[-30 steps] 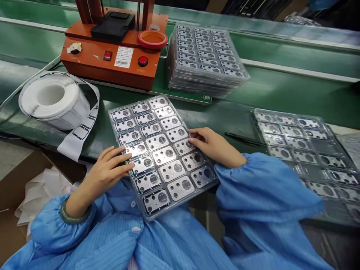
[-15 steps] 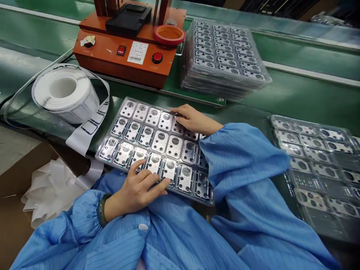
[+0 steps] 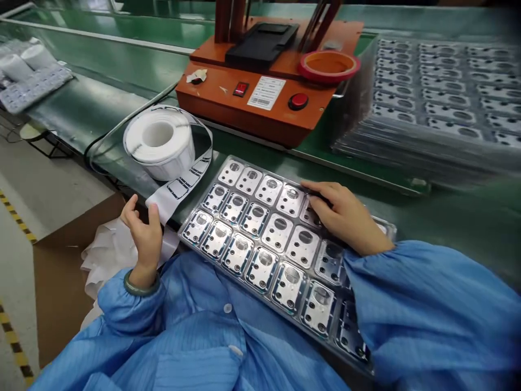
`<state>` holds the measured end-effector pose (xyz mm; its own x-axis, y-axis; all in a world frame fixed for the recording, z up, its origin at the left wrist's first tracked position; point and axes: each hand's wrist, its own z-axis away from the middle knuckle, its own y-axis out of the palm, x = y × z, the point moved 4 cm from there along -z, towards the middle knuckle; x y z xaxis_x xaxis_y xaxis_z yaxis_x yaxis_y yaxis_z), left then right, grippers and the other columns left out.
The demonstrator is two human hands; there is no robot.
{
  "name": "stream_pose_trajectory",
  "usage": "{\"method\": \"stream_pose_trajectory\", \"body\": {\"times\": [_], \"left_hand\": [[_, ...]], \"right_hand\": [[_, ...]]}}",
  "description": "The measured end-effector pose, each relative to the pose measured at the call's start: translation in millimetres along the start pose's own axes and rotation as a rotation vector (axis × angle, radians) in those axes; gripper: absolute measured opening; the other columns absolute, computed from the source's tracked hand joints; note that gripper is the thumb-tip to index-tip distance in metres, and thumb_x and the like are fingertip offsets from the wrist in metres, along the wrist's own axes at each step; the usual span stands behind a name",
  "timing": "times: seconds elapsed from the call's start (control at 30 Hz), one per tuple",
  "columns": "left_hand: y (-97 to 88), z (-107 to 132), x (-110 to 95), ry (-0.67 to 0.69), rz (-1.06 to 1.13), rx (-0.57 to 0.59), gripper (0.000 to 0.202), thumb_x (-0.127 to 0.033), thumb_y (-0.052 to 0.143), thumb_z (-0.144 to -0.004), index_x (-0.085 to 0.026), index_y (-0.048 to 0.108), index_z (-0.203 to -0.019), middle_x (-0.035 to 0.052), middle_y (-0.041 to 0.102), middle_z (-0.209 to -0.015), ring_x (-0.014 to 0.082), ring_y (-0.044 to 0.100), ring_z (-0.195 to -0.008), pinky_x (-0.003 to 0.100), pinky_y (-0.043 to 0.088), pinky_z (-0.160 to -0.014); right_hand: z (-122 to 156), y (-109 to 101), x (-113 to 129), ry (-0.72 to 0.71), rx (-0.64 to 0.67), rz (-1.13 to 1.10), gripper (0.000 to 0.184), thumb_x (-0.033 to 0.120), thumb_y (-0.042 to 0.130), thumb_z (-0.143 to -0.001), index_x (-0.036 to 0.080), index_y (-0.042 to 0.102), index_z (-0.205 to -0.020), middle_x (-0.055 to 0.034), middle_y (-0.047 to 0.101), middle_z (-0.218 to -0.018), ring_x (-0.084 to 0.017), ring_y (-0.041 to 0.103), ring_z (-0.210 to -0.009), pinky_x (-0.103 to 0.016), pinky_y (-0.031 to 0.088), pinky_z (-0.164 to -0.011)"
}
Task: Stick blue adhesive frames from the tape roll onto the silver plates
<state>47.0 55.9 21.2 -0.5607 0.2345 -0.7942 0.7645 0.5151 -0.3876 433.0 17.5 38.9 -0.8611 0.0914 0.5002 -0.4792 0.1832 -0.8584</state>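
A clear plastic tray [image 3: 280,266] lies slantwise before me, its pockets filled with silvery metal plates that have round openings. Some plates have dark-outlined stickers on them. My right hand [image 3: 340,212] holds the tray at its far edge, index finger along the rim and thumb over a plate; the other fingers are hidden. My left hand [image 3: 142,233] is raised off the tray's left end, thumb and fingers apart, with nothing visible in it. Close by it hangs the white backing strip [image 3: 165,202] with black frame-shaped stickers, coming off a thick label roll [image 3: 158,144].
Behind the tray stands an orange press machine [image 3: 244,117] with a red tape ring [image 3: 329,66] on top. Stacked filled trays [image 3: 443,103] are at the right. Below left, a cardboard box [image 3: 61,288] contains crumpled backing strip [image 3: 108,250]. More white rolls [image 3: 38,57] are far left.
My left hand has left the tray's near edge and moved left and up toward the sticker strip. My right hand stays at the far edge. The view has turned left.
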Motion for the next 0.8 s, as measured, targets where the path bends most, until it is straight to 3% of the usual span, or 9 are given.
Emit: {"method": "stream_pose_trajectory", "body": {"times": [0.1,0.17,0.27,0.37,0.5,0.6,0.7,0.8], "left_hand": [[9.7,-14.3,32.2,-0.309,0.052,0.059,0.056,-0.046,0.059,-0.085,-0.016,0.042,-0.13,0.0171,0.039,-0.136,0.0233,0.043,-0.128,0.038,0.032,-0.111],[17.8,-15.6,44.2,-0.424,0.107,0.112,0.067,-0.048,0.061,-0.083,-0.015,0.035,-0.136,0.0173,0.045,-0.13,0.0222,0.051,-0.12,0.037,0.037,-0.106],[27.4,-9.7,49.8,-0.496,0.153,0.197,0.083,-0.051,0.064,-0.079,-0.012,0.026,-0.141,0.0134,0.059,-0.108,0.0205,0.061,-0.101,0.034,0.047,-0.092],[28.7,-2.5,49.2,-0.546,0.204,0.277,0.077,-0.054,0.064,-0.079,-0.011,0.035,-0.136,0.0106,0.064,-0.096,0.0192,0.064,-0.09,0.031,0.051,-0.081],[13.6,-2.0,51.6,-0.581,0.222,0.333,0.059,-0.055,0.067,-0.074,-0.013,0.056,-0.114,0.0093,0.067,-0.096,0.0175,0.063,-0.083,0.027,0.05,-0.071],[-2.2,-3.6,57.6,-0.599,0.214,0.387,0.05,-0.058,0.07,-0.068,-0.014,0.064,-0.092,0.0039,0.066,-0.081,0.0139,0.059,-0.068,0.023,0.045,-0.059],[-13.9,-1.9,63.1,-0.623,0.219,0.448,0.049,-0.06,0.072,-0.064,-0.015,0.065,-0.083,-0.0014,0.06,-0.064,0.0105,0.05,-0.053,0.02,0.038,-0.049],[-18.0,1.3,65.4,-0.632,0.226,0.468,0.049,-0.059,0.072,-0.063,-0.015,0.066,-0.082,-0.0026,0.059,-0.061,0.0097,0.048,-0.051,0.02,0.036,-0.047]], "right_hand": [[-0.9,-0.1,0.2,0.011,-0.003,0.002,0.041,0.027,0.042,-0.083,0.019,0.062,-0.118,-0.0146,0.063,-0.119,-0.031,0.057,-0.111,-0.05,0.041,-0.102],[-1.0,0.3,-0.2,0.017,-0.009,0.003,0.041,0.028,0.042,-0.082,0.019,0.062,-0.117,-0.0151,0.063,-0.118,-0.032,0.057,-0.11,-0.051,0.042,-0.101],[-1.3,1.1,-1.1,0.028,-0.016,0.007,0.043,0.029,0.041,-0.081,0.018,0.063,-0.116,-0.0151,0.064,-0.118,-0.032,0.057,-0.111,-0.051,0.042,-0.101],[-2.4,0.5,-1.3,0.047,-0.017,0.003,0.044,0.029,0.042,-0.08,0.016,0.063,-0.117,-0.0151,0.064,-0.118,-0.032,0.057,-0.112,-0.049,0.041,-0.102],[-5.3,-3.2,-3.2,0.118,0.047,-0.035,0.044,0.03,0.045,-0.08,0.018,0.062,-0.118,-0.0136,0.063,-0.121,-0.031,0.058,-0.112,-0.047,0.044,-0.099],[-10.0,-8.0,-6.5,0.188,0.129,-0.04,0.045,0.035,0.049,-0.081,0.024,0.058,-0.125,-0.0103,0.061,-0.126,-0.031,0.06,-0.109,-0.045,0.052,-0.086],[-20.5,-15.0,6.7,0.034,0.177,0.043,0.045,0.039,0.053,-0.082,0.02,0.06,-0.122,-0.0148,0.06,-0.126,-0.034,0.058,-0.114,-0.047,0.051,-0.092],[-32.7,-21.9,52.4,-0.273,0.112,0.158,0.038,0.036,0.049,-0.087,0.017,0.064,-0.116,-0.0191,0.055,-0.13,-0.035,0.052,-0.123,-0.053,0.04,-0.104]]}}
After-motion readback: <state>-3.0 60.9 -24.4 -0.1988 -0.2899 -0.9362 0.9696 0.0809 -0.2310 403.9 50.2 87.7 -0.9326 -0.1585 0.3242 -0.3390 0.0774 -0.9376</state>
